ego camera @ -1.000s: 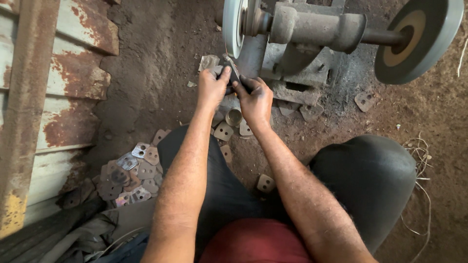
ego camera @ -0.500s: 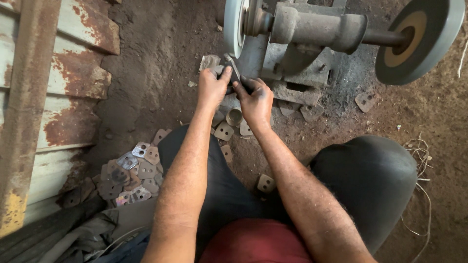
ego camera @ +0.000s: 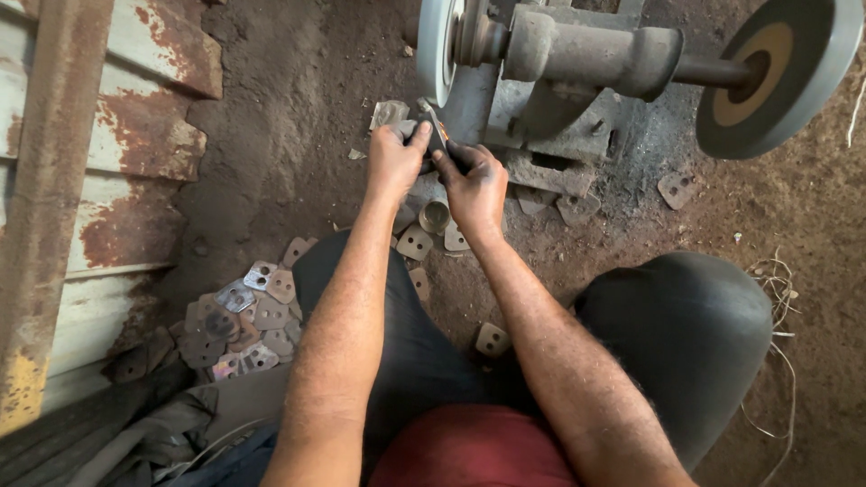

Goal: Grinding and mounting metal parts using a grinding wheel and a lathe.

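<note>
both hands (ego camera: 433, 162) pinch plate (ego camera: 436, 135) — at wheel (ego camera: 436, 50)

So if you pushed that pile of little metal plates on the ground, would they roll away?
Probably not: the metal plates look flat, so they would likely slide and clink. They seem stiff, not bendy. Their cut edges may be sharp.

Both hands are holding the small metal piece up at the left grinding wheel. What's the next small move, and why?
Probably ease the metal piece a touch further against the left grinding wheel, keeping both grips. The left hand and right hand pinch it together at the wheel's lower edge, and a faint orange glint there suggests contact. Whether that edge is finished cannot be told.
</note>
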